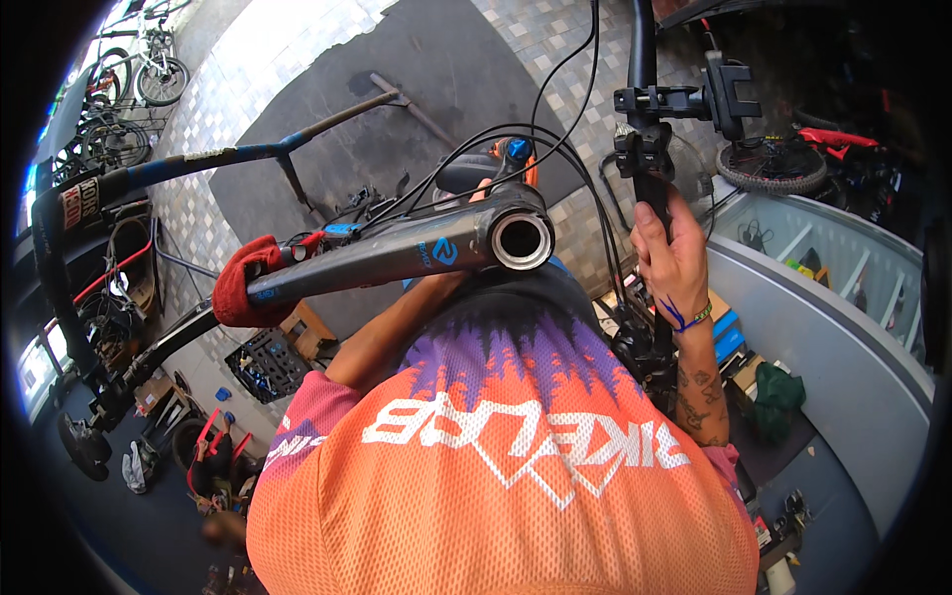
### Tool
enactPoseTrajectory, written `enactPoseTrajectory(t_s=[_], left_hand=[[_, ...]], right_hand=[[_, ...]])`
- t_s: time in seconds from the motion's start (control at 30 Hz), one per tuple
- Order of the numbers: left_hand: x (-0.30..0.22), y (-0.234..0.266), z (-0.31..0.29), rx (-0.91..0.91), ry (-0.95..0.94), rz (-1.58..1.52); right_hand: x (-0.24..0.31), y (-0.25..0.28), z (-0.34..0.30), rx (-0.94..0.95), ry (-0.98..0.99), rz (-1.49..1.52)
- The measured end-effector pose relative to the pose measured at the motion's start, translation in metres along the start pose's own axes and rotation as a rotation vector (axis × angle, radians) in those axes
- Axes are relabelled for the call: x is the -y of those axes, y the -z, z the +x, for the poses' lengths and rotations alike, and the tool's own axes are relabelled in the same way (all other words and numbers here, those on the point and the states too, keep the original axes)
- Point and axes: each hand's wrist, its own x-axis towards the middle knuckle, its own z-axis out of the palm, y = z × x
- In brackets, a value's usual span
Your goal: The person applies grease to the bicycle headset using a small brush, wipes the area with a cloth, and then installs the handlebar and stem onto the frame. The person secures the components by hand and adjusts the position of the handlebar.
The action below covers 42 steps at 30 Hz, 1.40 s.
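A grey bicycle frame [387, 260] with blue markings lies across the view, its open round head tube [523, 241] facing me. My left forearm passes under the frame. Only a bit of my left hand [482, 189] shows beyond the tube; its other fingers and whatever they touch are hidden. On the right, my right hand [674, 248] is closed around a black handlebar [645, 50], just below its stem clamp [643, 149]. A black phone mount [732, 97] juts from the clamp. Black cables [565, 139] loop between frame and bar.
A red cloth [253, 283] wraps the frame at the blue-and-black repair stand [198, 161]. A dark mat [327, 119] covers part of the tiled floor. A black crate [268, 365] stands lower left; a glass-topped case [823, 258] fills the right side. Several bicycles [149, 69] stand far left.
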Motion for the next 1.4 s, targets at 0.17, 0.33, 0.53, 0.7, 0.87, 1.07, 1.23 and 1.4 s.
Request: enactPoseTrajectory(t_s=[0.17, 0.33, 0.53, 0.7, 0.87, 1.07, 1.23, 1.4], left_hand=[[0.000, -0.005, 0.003, 0.105, 0.067, -0.340], [0.000, -0.011, 0.007, 0.202, 0.129, -0.555], [0.007, -0.010, 0.009, 0.152, 0.050, -0.508], [-0.001, -0.034, -0.003, 0.066, -0.136, 0.203], [-0.033, -0.090, -0.032, -0.136, -0.184, 0.866], [-0.048, -0.132, -0.061, -0.195, -0.120, 0.699], [-0.055, -0.139, -0.067, -0.182, -0.199, 0.767], [-0.052, -0.145, -0.069, -0.184, -0.254, 0.775]], right_hand=[[0.009, -0.004, -0.002, 0.000, 0.047, -0.036], [-0.005, -0.007, 0.003, -0.049, 0.266, -0.253], [-0.008, -0.009, 0.001, -0.024, 0.282, -0.349], [-0.016, -0.009, 0.002, -0.094, 0.357, -0.312], [-0.022, -0.005, 0.006, -0.084, 0.313, -0.146], [-0.018, -0.008, 0.013, 0.023, 0.271, 0.148], [-0.016, -0.007, 0.028, 0.038, 0.320, 0.151], [-0.032, -0.002, 0.033, 0.056, 0.405, 0.100]])
